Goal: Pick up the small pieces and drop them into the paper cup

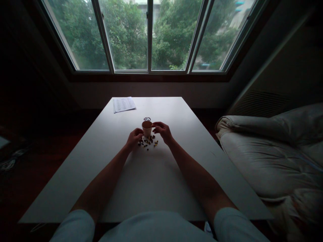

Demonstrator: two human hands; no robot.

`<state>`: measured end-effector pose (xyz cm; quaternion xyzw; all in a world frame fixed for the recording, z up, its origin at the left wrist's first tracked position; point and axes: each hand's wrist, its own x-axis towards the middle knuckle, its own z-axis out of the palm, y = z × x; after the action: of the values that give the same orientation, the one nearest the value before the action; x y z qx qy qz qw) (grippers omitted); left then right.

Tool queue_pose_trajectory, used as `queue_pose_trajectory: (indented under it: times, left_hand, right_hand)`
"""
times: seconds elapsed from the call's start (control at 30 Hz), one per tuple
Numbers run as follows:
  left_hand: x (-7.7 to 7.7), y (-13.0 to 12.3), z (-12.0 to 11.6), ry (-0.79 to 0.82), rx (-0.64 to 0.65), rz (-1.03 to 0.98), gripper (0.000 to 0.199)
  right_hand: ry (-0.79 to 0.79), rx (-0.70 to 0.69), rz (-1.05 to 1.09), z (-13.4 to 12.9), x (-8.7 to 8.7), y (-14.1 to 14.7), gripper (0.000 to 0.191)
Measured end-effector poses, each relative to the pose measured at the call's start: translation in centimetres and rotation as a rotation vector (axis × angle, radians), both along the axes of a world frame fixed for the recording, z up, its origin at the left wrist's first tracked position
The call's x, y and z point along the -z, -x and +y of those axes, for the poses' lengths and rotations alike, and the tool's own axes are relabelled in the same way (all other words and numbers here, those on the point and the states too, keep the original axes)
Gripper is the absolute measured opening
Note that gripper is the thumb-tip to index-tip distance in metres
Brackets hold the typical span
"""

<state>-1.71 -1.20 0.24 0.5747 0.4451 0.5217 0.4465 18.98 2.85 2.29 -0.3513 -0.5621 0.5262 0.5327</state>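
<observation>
A pale cup (147, 129) stands upright on the white table, its inside brownish. Against its lower left side is my left hand (135, 137), fingers curled and closed; whether they pinch anything is too small to tell. My right hand (163, 130) is at the cup's right rim, thumb and fingers pinched together around something hidden or too small to name. Several small dark and yellowish pieces (147, 142) lie scattered in front of the cup. Just behind it sits a small round object (147, 119) with a dark rim.
Printed papers (124, 104) lie at the far left of the white table (156, 188). To the right is a couch with a pale, rumpled cover (267, 158). A window (148, 37) spans the wall beyond the table.
</observation>
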Motion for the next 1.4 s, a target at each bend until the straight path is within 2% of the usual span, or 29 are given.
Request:
queue_pose_trajectory:
  times: [0.13,0.33,0.6,0.77,1.0,1.4]
  left_hand:
    - [-0.2,-0.1,-0.1,0.049,0.025,-0.108,0.017]
    - [0.4,0.0,0.2,0.076,0.074,-0.218,0.014]
    - [0.1,0.1,0.2,0.123,-0.006,-0.257,0.020]
    - [0.1,0.4,0.3,0.164,0.009,-0.316,0.032]
    - [-0.1,0.4,0.2,0.187,0.071,-0.483,0.034]
    - [-1.3,0.5,-0.3,0.174,0.144,-0.615,0.032]
  right_hand:
    - [0.018,-0.002,0.028,-0.3,-0.2,0.0,0.035]
    - [0.035,-0.031,0.107,-0.7,-1.0,0.2,0.037]
    - [0.067,-0.146,0.136,-1.2,-1.5,0.8,0.045]
    - [0.095,-0.190,0.175,-1.3,-1.6,0.7,0.046]
    - [0.110,-0.120,0.185,-1.1,-1.4,0.3,0.041]
    - [0.187,0.041,0.245,0.6,1.1,-1.1,0.031]
